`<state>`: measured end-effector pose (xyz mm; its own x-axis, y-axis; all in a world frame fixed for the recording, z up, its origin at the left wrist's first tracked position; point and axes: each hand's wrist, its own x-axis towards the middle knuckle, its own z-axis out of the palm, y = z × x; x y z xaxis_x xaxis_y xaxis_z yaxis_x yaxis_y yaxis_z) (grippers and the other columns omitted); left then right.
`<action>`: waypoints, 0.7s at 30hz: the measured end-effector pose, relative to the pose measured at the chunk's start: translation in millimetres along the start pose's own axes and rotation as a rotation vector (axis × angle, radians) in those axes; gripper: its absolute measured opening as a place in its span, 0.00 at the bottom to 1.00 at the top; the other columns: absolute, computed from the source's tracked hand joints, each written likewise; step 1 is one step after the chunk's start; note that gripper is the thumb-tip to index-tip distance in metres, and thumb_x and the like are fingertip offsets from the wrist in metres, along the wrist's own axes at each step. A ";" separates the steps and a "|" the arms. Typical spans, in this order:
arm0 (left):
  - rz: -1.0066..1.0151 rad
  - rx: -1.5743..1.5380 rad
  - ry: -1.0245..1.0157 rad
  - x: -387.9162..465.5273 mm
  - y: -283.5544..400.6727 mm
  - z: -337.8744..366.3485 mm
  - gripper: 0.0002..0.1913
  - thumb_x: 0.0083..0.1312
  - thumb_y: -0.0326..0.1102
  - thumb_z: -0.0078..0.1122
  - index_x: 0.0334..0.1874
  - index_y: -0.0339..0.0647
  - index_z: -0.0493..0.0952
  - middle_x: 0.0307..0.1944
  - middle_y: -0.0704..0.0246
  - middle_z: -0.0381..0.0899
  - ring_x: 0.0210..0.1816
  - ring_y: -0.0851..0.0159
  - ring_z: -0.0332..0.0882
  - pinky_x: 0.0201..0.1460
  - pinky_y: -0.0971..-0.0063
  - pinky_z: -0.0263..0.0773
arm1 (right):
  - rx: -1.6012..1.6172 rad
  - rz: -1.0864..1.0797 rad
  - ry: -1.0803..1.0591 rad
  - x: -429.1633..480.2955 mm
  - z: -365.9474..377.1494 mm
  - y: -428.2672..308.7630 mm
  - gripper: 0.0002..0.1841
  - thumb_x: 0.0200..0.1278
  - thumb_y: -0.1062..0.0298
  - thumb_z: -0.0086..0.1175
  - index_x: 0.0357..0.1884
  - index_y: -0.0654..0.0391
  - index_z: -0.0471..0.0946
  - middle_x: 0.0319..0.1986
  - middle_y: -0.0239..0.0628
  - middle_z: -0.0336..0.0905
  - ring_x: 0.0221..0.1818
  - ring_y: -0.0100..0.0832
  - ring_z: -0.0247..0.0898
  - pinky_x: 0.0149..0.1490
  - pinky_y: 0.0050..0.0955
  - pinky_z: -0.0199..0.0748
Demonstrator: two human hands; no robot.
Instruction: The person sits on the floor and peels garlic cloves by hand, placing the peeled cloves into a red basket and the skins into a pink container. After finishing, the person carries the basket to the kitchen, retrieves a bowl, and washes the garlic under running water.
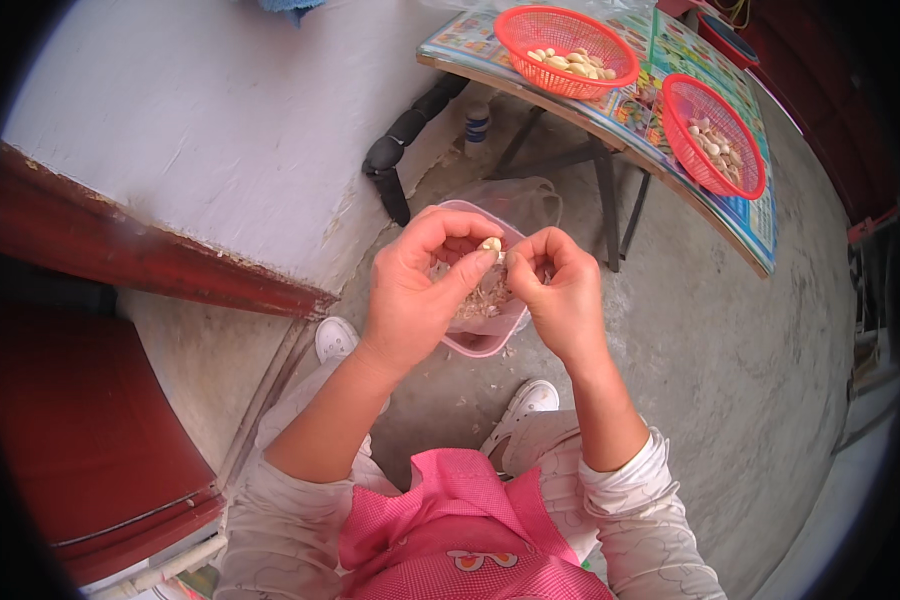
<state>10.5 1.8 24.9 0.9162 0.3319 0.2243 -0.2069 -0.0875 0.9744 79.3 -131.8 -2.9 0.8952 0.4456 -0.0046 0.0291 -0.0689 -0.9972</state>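
Note:
Between the thumb and fingers of my left hand [420, 277] is a pale garlic clove [491, 244]. My right hand [559, 285] is right beside it, thumb and forefinger pinched on a small whitish bit of skin [503, 256] at the clove's edge. Both hands hover over a pink plastic bin [477, 345] on the floor. A clear bag lines the bin, and dry garlic peelings [487, 300] lie inside it. My hands hide part of the bin's rim.
A low table [630, 127] with a printed cover carries a red basket [570, 30] of peeled cloves and another red basket [720, 112] of unpeeled-looking cloves. Black table legs [606, 202] stand beyond the bin. A white wall [217, 135] rises at left. White clogs [532, 397] flank scattered peelings.

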 end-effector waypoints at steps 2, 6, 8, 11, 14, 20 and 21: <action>-0.180 -0.347 0.017 1.9 3.9 -3.6 0.09 0.63 0.25 0.57 0.45 0.36 0.75 0.40 0.71 0.77 0.38 0.74 0.74 0.43 0.81 0.70 | 0.001 0.056 -0.068 0.6 -3.2 -0.6 0.03 0.56 0.75 0.55 0.27 0.62 0.73 0.21 0.25 0.72 0.25 0.15 0.64 0.32 0.18 0.65; -0.297 -0.418 0.004 2.9 1.9 -8.5 0.11 0.63 0.26 0.57 0.47 0.36 0.74 0.41 0.70 0.78 0.38 0.74 0.75 0.42 0.81 0.70 | 0.038 0.039 -0.097 -0.3 0.0 -0.6 0.03 0.58 0.75 0.53 0.29 0.62 0.74 0.24 0.27 0.73 0.28 0.16 0.65 0.34 0.18 0.65; -0.290 -0.404 0.000 2.8 1.8 -7.4 0.11 0.63 0.26 0.57 0.47 0.36 0.74 0.41 0.70 0.78 0.38 0.74 0.76 0.41 0.81 0.71 | 0.092 -0.030 -0.059 -1.4 2.4 1.2 0.03 0.59 0.74 0.53 0.30 0.62 0.74 0.26 0.28 0.73 0.29 0.16 0.65 0.35 0.18 0.66; -0.266 -0.303 0.031 1.2 1.0 -6.3 0.10 0.63 0.25 0.56 0.47 0.35 0.74 0.42 0.69 0.78 0.38 0.74 0.76 0.40 0.82 0.71 | 0.160 -0.042 -0.084 -2.2 -1.9 3.5 0.04 0.60 0.73 0.53 0.33 0.63 0.74 0.28 0.29 0.75 0.31 0.17 0.67 0.37 0.18 0.66; -0.152 -0.106 0.081 -2.8 -6.3 -6.8 0.10 0.61 0.21 0.56 0.44 0.36 0.75 0.39 0.70 0.77 0.36 0.75 0.75 0.38 0.82 0.70 | 0.240 0.063 -0.156 -2.4 -2.9 -10.0 0.07 0.61 0.71 0.55 0.37 0.64 0.76 0.31 0.31 0.77 0.33 0.17 0.68 0.39 0.17 0.66; 0.161 0.445 0.105 -2.4 -0.2 1.3 0.10 0.54 0.19 0.57 0.38 0.38 0.75 0.36 0.68 0.71 0.31 0.70 0.75 0.35 0.78 0.73 | 0.518 0.265 -0.194 -6.0 5.6 -12.3 0.11 0.63 0.68 0.57 0.43 0.64 0.77 0.35 0.32 0.79 0.38 0.18 0.71 0.41 0.16 0.69; 0.158 0.445 0.107 -2.6 -0.7 3.4 0.10 0.55 0.19 0.57 0.37 0.38 0.75 0.36 0.68 0.71 0.31 0.69 0.75 0.35 0.78 0.73 | 0.509 0.293 -0.184 -5.5 4.2 -10.0 0.11 0.62 0.68 0.57 0.43 0.64 0.77 0.35 0.32 0.79 0.38 0.18 0.71 0.42 0.16 0.69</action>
<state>9.4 -2.1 23.6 0.8401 0.3751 0.3920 -0.1524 -0.5304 0.8340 72.2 -129.9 6.8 0.7412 0.6222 -0.2520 -0.4635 0.2027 -0.8626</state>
